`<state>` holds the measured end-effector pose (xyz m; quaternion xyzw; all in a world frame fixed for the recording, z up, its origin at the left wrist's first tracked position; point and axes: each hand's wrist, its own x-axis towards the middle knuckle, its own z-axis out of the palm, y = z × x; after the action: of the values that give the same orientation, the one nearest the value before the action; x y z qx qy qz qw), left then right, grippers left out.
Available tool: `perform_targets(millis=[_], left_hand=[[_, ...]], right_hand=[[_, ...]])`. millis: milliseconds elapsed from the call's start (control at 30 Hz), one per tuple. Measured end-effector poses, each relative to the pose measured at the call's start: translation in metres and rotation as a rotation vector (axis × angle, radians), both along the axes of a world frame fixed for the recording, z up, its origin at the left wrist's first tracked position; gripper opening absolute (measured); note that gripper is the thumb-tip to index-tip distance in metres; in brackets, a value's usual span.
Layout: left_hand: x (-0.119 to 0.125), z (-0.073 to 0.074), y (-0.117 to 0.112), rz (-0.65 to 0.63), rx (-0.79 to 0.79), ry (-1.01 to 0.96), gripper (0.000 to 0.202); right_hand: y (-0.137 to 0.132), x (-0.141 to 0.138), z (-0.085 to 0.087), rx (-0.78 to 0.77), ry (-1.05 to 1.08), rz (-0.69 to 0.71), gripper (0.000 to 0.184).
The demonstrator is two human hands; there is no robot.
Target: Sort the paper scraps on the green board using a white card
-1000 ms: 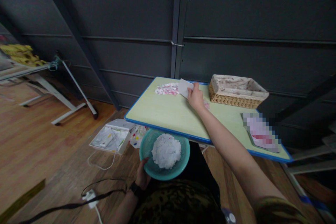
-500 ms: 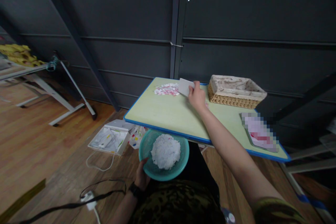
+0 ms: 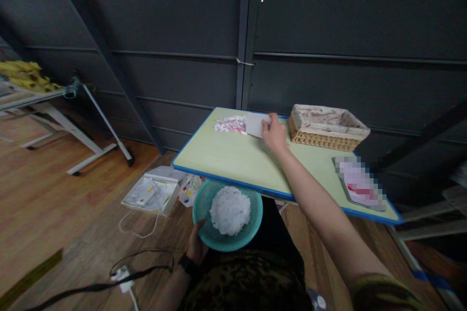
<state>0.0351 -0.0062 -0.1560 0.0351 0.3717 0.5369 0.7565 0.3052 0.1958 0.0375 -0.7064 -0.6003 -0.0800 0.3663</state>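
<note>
My right hand (image 3: pixel 274 132) reaches across the yellow-green table (image 3: pixel 233 160) and pinches a white card (image 3: pixel 255 125) held on edge against the tabletop. Just left of the card lies a heap of small white and pink paper scraps (image 3: pixel 230 124). My left hand (image 3: pixel 197 243) grips the rim of a teal bowl (image 3: pixel 251 223) held below the table's near edge. The bowl is heaped with white paper scraps (image 3: pixel 229 210).
A wicker basket (image 3: pixel 327 129) stands at the table's far right, and a pink-and-white booklet (image 3: pixel 359 182) lies near the right edge. On the wooden floor sit an open white box (image 3: pixel 155 192), a plastic bag and cables (image 3: pixel 126 277). A white-legged table (image 3: pixel 54 107) stands far left.
The card in my right hand has tipped and shifted slightly left toward the scrap heap. The bowl and my left hand have barely moved.
</note>
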Motion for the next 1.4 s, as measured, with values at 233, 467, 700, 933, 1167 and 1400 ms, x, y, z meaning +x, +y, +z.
perform_targets(millis=[233,467,700,933,1167,1400], left_hand=[[-0.002,-0.01,0.002,-0.023,0.027,-0.085,0.032],[-0.003,-0.013,0.003,-0.031,0.023,-0.111,0.029],[-0.004,-0.012,0.002,-0.028,0.027,-0.096,0.024],[-0.003,-0.009,0.001,-0.025,0.018,-0.102,0.034],[-0.003,-0.007,0.001,-0.021,0.012,-0.103,0.031],[-0.002,-0.005,0.002,-0.033,0.007,-0.093,0.024]], right_hand=[[-0.001,-0.002,0.0,0.005,-0.009,0.036,0.039],[-0.002,-0.003,0.001,0.034,0.015,0.044,0.04],[-0.002,-0.002,0.002,0.041,0.057,0.045,0.039],[0.002,-0.002,-0.006,0.037,0.04,0.155,0.042],[-0.003,-0.005,-0.001,-0.016,-0.008,0.082,0.041],[-0.008,0.0,0.013,-0.031,-0.012,-0.049,0.04]])
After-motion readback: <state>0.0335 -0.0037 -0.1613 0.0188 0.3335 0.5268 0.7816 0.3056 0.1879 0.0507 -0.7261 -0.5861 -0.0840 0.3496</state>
